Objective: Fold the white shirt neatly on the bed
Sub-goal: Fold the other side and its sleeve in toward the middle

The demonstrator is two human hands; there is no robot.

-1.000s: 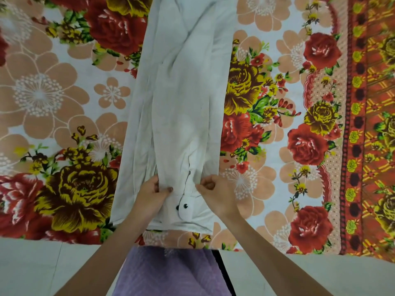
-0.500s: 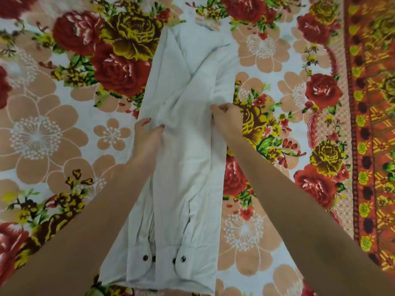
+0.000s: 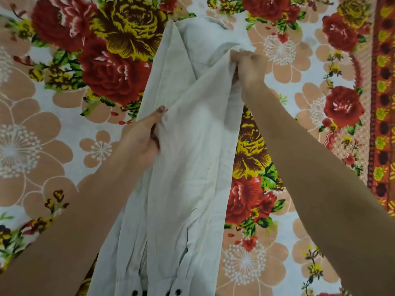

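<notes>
- The bed fills the whole view under a sheet printed with large red, yellow-brown and peach flowers; a patterned red and orange border band runs down the sheet's right side
- The white shirt lies on the sheet down the middle of the view as a long narrow strip with its sides folded inward, running from the near edge of the frame up towards the top; the lower part rests on the sheet, while the upper part is rumpled and drawn up between the two hands
- The right hand is at the shirt's upper right edge, its fingers curled tight round a bunch of the cloth and holding it raised off the sheet
- The left hand is lower, at the shirt's left edge about midway along, thumb on top and fingers tucked beneath, pinching a fold of the fabric
- Two sleeve cuffs lie side by side at the near end of the strip, partly cut off by the frame
- A dark button shows on the right cuff, and another dark button on the left one
</notes>
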